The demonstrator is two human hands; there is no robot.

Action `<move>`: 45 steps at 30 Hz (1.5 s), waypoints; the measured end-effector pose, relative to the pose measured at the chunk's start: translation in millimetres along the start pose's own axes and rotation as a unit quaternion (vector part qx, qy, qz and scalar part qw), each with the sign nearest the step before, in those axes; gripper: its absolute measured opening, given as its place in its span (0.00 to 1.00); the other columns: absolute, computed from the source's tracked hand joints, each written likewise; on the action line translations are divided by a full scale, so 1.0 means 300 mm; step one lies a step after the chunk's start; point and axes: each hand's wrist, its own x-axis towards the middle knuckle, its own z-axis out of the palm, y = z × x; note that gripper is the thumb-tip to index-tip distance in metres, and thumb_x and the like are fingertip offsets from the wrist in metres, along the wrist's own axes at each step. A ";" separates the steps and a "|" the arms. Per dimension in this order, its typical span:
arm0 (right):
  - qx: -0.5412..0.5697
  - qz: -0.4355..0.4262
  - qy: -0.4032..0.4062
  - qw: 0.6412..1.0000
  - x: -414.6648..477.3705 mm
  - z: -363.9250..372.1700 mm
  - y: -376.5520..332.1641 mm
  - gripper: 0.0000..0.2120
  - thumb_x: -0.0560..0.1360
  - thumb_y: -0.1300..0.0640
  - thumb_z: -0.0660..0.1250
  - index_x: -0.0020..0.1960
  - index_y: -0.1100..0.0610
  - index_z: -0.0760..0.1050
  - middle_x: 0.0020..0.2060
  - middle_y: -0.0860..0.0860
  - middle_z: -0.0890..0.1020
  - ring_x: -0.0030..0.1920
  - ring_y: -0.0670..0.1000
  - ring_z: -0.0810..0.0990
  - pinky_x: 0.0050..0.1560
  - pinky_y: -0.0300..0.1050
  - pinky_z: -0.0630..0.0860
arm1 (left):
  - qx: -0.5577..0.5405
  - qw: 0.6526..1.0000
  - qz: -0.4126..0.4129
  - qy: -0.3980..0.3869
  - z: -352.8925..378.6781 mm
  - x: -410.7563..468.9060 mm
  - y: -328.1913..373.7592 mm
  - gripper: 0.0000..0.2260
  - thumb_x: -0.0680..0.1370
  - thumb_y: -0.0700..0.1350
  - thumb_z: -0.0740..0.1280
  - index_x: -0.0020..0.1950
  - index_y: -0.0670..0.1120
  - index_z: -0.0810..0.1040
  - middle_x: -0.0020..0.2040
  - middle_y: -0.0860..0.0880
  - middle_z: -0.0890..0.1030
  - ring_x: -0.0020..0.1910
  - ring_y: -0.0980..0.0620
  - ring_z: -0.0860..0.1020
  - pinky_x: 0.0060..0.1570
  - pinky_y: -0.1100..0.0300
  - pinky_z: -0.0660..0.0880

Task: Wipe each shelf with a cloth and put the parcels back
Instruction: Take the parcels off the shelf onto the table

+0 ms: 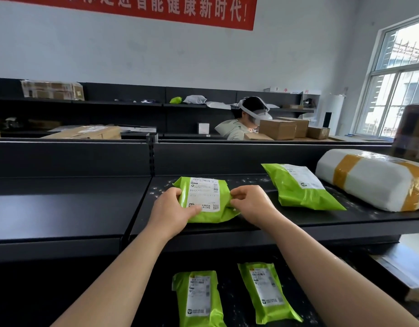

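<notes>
Red banner (156, 8) across the back wall, window (397, 79) at right. Black top shelf (62, 208) runs across the view; its right section is flecked with white specks. Lower shelf (229, 291) sits under it.

White bundle (373, 180), banded with brown tape, lies at the right end of the top shelf. Second green parcel (300, 187) lies flat just beside it, label up. On the lower shelf lie the left lower parcel (197, 298) and right lower parcel (267, 293), both green, label up, near each other but apart.

Green parcel (203, 199) is at the front of the top shelf's right section, label up, between both hands. Left hand (170, 208) grips its left edge, thumb on top by the label, fingers curled round the edge. Right hand (251, 201) pinches its right edge, fingers curled.

Behind the shelving, a person (239, 128) wearing a headset, next to cardboard boxes (276, 129).
</notes>
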 end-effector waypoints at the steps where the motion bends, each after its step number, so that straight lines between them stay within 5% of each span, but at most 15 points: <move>1: 0.000 0.002 0.000 1.000 -0.004 -0.006 0.006 0.12 0.74 0.61 0.67 0.56 0.57 0.80 0.46 0.52 0.83 0.48 0.52 0.82 0.53 0.49 0.79 | -0.006 1.000 0.000 -0.009 0.003 -0.011 0.004 0.26 0.69 0.52 0.76 0.62 0.45 0.72 0.53 0.54 0.77 0.49 0.56 0.75 0.39 0.68 0.69; 3: 0.001 0.004 0.003 1.000 -0.019 -0.014 0.016 0.11 0.73 0.62 0.66 0.55 0.56 0.80 0.46 0.53 0.83 0.47 0.52 0.82 0.52 0.49 0.80 | -0.016 1.000 -0.002 -0.025 0.009 -0.034 0.014 0.31 0.65 0.56 0.78 0.62 0.47 0.70 0.54 0.56 0.75 0.49 0.57 0.74 0.38 0.69 0.69; 6: 0.009 0.003 0.010 1.000 -0.042 -0.018 0.027 0.10 0.73 0.63 0.64 0.50 0.54 0.81 0.45 0.53 0.84 0.46 0.53 0.83 0.52 0.52 0.80 | 0.010 0.999 -0.001 -0.048 0.033 -0.056 0.020 0.45 0.56 0.64 0.79 0.67 0.50 0.66 0.60 0.53 0.70 0.57 0.53 0.73 0.56 0.57 0.74; 10: 0.009 0.001 0.010 1.000 -0.068 -0.027 0.037 0.11 0.72 0.64 0.63 0.47 0.52 0.81 0.45 0.52 0.83 0.46 0.53 0.83 0.51 0.52 0.81 | 0.089 0.995 0.030 -0.041 0.062 -0.082 0.036 0.53 0.58 0.65 0.78 0.76 0.55 0.55 0.66 0.48 0.64 0.65 0.47 0.67 0.62 0.51 0.70; 18: 0.007 -0.016 -0.013 1.000 -0.097 -0.094 0.065 0.12 0.76 0.62 0.61 0.57 0.56 0.80 0.46 0.50 0.84 0.47 0.51 0.83 0.53 0.50 0.80 | 0.186 0.982 0.039 -0.014 0.114 -0.099 0.070 0.46 0.62 0.70 0.70 0.75 0.57 0.59 0.68 0.48 0.66 0.64 0.46 0.68 0.60 0.52 0.69; 21: -0.060 -0.035 0.080 0.994 -0.079 -0.181 0.084 0.15 0.77 0.57 0.64 0.63 0.54 0.77 0.53 0.50 0.82 0.54 0.52 0.80 0.56 0.48 0.77 | 0.188 0.981 0.036 0.011 0.135 -0.092 0.074 0.44 0.63 0.69 0.70 0.75 0.55 0.59 0.66 0.47 0.68 0.62 0.46 0.70 0.58 0.52 0.70; 24: -0.202 0.005 0.159 0.967 -0.035 -0.283 0.131 0.25 0.77 0.47 0.65 0.72 0.49 0.68 0.67 0.54 0.70 0.66 0.57 0.69 0.66 0.50 0.67 | 0.178 0.983 0.033 0.034 0.159 -0.081 0.090 0.45 0.64 0.67 0.70 0.75 0.52 0.58 0.65 0.46 0.70 0.62 0.44 0.71 0.57 0.51 0.71; 28: -0.299 0.092 0.132 0.941 0.033 -0.341 0.220 0.36 0.73 0.36 0.65 0.75 0.44 0.56 0.73 0.60 0.59 0.72 0.62 0.59 0.71 0.56 0.59 | 0.150 0.986 0.043 0.054 0.198 -0.069 0.117 0.45 0.64 0.66 0.71 0.75 0.50 0.59 0.65 0.45 0.71 0.61 0.44 0.72 0.57 0.52 0.71; 32: -0.268 0.134 0.100 0.949 0.072 -0.348 0.269 0.38 0.72 0.33 0.64 0.76 0.40 0.52 0.70 0.60 0.62 0.69 0.63 0.63 0.69 0.58 0.61 | 0.129 0.989 0.048 0.060 0.221 -0.052 0.131 0.44 0.64 0.66 0.71 0.75 0.51 0.59 0.65 0.46 0.71 0.62 0.45 0.72 0.58 0.51 0.71; 45: -0.228 0.076 0.218 0.946 -0.160 -0.397 0.245 0.32 0.74 0.41 0.67 0.74 0.41 0.60 0.63 0.57 0.70 0.63 0.61 0.70 0.66 0.55 0.66 | 0.065 0.992 0.099 0.039 0.234 -0.087 0.176 0.44 0.65 0.64 0.73 0.74 0.50 0.60 0.67 0.45 0.70 0.63 0.43 0.70 0.61 0.47 0.70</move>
